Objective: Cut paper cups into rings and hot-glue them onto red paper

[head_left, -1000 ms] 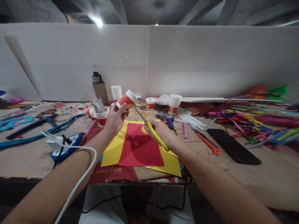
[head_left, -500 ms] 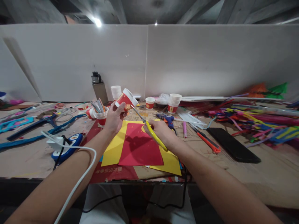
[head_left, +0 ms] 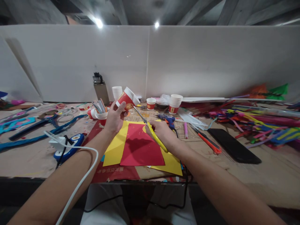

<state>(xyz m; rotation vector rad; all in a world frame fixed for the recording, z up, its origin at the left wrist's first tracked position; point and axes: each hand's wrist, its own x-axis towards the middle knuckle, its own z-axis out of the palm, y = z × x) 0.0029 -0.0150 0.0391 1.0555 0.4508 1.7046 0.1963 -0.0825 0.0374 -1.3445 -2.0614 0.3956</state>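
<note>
My left hand (head_left: 116, 118) is closed around a red and white paper cup (head_left: 127, 99), tilted with its mouth toward the upper right. Yellow-handled scissors (head_left: 156, 137) are gripped in my right hand (head_left: 161, 132), their blades pointing up and left so the tips come close to the cup's lower right side. Whether the tips touch the cup I cannot tell. Below both hands a red paper sheet (head_left: 142, 148) lies over yellow paper (head_left: 114, 153) on the table.
Left stand a cup of sticks (head_left: 101, 115), a bottle (head_left: 100, 90) and a blue power strip (head_left: 70, 147). Beyond are stacked paper cups (head_left: 175, 104) and a glue gun (head_left: 167, 118). A utility knife (head_left: 208, 142), black phone (head_left: 233, 145) and colourful pipe cleaners (head_left: 264, 125) lie right. A white cable (head_left: 90, 162) crosses my left forearm.
The view has shifted very slightly. Both hands keep almost the same pose, with the cup and the scissors held as before.
</note>
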